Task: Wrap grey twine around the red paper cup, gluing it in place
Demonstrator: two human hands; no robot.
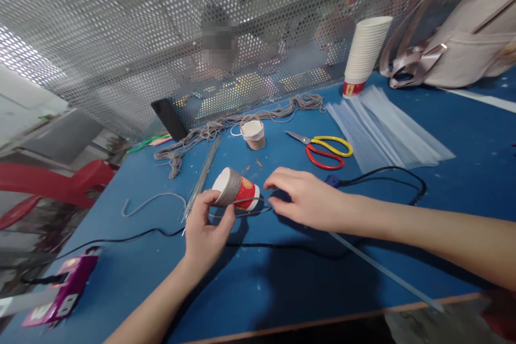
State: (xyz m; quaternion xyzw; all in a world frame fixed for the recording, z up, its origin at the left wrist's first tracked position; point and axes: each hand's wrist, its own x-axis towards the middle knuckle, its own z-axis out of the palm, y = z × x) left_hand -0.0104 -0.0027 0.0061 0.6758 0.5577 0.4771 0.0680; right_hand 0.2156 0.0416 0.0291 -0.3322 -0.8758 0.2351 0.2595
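Note:
A red and white paper cup (246, 193) lies tilted on its side above the blue table, with grey cord (231, 187) wound round its upper part. My left hand (207, 226) grips it near the rim between thumb and fingers. A loose loop of the cord (242, 215) runs from the cup towards my right hand (300, 199). That hand is beside the cup's base, thumb and forefinger apart and curved, and nothing shows clearly between them. Farther back stands a small finished-looking cup with a handle (256, 142), near scissors (326, 151) with yellow and red handles.
Grey cord bundles (209, 131) lie along the perforated screen, near a black phone (169, 118). At right are clear plastic strips (387, 129), stacked paper cups (366, 54) and a pale bag (463, 48). A black cable (133, 237) crosses the table near a purple power strip (64, 290).

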